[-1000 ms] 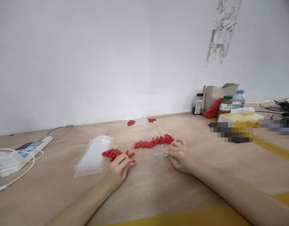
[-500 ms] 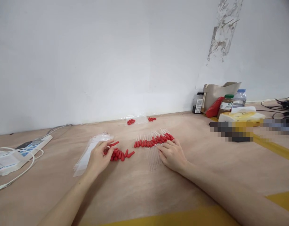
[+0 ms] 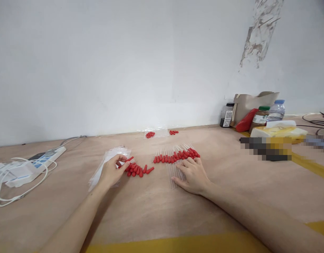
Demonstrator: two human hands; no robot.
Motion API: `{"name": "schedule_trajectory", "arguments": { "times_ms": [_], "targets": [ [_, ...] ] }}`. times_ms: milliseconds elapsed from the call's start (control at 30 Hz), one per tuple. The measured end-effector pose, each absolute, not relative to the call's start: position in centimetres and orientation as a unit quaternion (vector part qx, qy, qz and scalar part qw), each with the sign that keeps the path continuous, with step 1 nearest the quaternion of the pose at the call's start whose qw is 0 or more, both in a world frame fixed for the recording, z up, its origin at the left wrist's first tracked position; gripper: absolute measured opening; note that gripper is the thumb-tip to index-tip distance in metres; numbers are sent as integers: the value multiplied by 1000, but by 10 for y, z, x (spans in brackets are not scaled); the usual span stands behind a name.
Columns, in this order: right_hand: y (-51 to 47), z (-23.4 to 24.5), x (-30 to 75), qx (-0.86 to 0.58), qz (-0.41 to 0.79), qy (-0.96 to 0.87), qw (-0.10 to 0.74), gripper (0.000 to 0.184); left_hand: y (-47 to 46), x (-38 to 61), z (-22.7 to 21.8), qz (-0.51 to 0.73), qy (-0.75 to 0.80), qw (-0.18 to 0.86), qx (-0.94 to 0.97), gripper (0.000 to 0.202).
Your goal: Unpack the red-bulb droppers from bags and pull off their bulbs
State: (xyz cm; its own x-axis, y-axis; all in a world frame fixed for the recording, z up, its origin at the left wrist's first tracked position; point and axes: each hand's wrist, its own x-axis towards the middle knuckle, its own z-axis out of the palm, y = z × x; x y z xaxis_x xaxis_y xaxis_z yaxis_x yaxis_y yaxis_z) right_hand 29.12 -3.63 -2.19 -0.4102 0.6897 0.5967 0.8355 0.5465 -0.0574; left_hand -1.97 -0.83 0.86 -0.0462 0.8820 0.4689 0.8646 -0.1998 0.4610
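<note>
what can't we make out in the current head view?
All head view:
Red bulbs, clear bags: partly behind left hand.
Clear tubes: partly under right hand.
Dark item: pixelated.
Black cables: cut off by right edge.
Black-capped bottle: label print too small.

hands [image 3: 195, 175] — 2 | capped droppers [image 3: 166, 159] — 10+ | loose bulbs [image 3: 141, 172] 10+ | jar [image 3: 261, 116] 1
</note>
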Motion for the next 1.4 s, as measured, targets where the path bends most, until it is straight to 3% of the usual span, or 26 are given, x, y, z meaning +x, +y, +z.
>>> {"name": "schedule_trajectory", "arguments": {
  "times_ms": [233,667,800,967,1167,1400],
  "targets": [
    [-39,-23,292,-449,-116,-838,287,47,-12,-13,10,346,645,17,681,25],
    [-23,-18,323,-541,-134,-741,374,33,-25,21,6,272,551,-91,784,21],
    [-16,-19,330,-582,-89,-721,366,29,-26,24,12,288,549,-70,782,29],
    [-13,-18,334,-611,0,-714,342,20,-10,44,20,218,570,-48,791,26],
    [-10,-20,338,-639,14,-702,315,20,29,71,18,142,626,-66,764,36],
    [-10,-25,334,-630,67,-706,316,19,57,82,4,112,657,-55,743,31]
  ]
}}
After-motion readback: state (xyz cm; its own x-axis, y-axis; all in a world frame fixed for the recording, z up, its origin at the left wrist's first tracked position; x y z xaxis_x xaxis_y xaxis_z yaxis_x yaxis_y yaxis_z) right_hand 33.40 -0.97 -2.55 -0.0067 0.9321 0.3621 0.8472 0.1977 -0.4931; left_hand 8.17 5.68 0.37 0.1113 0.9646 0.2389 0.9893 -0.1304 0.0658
